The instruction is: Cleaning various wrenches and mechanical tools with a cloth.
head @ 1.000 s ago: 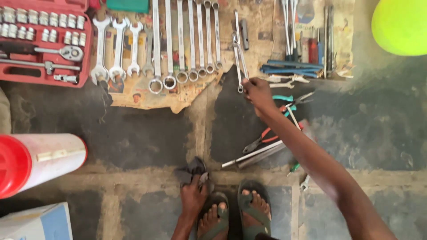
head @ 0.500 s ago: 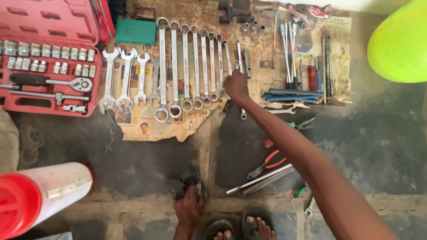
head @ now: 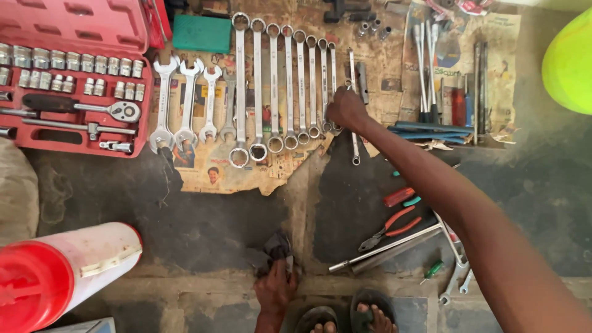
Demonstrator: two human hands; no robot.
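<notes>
far left, the red socket case (head: 74, 80) lies open on the floor, sockets in rows and a ratchet (head: 86, 108) in its tray. below it, at the bottom left, a white can with a red cap (head: 61, 277) lies on its side.

next comes the newspaper (head: 246, 169) with the wrenches laid side by side: three open-end wrenches (head: 185, 102) beside the case, then a row of ring spanners (head: 274, 86) running from long to short toward the right. a green box (head: 201, 33) sits above the open-end ones.

low in the middle, my left hand (head: 275, 287) rests on the floor, fingers closed over a dark rag (head: 269, 250). my sandalled feet (head: 345, 317) are just right of it.

my right hand (head: 346, 109) is stretched out to the right end of the spanner row, fingers curled down on the smallest spanners (head: 328, 92); i cannot tell whether it truly grips one or only presses on them. a thin wrench (head: 353, 139) lies just beside it, reaching past the paper's edge.

right of my arm, red-handled pliers (head: 391, 228) and a long metal bar (head: 385, 246) lie on the dark floor, with a small green screwdriver (head: 433, 269) near them. further up, screwdrivers and blue-handled tools (head: 431, 128) sit on another sheet. a yellow-green round thing (head: 570, 61) is at the far right edge.
</notes>
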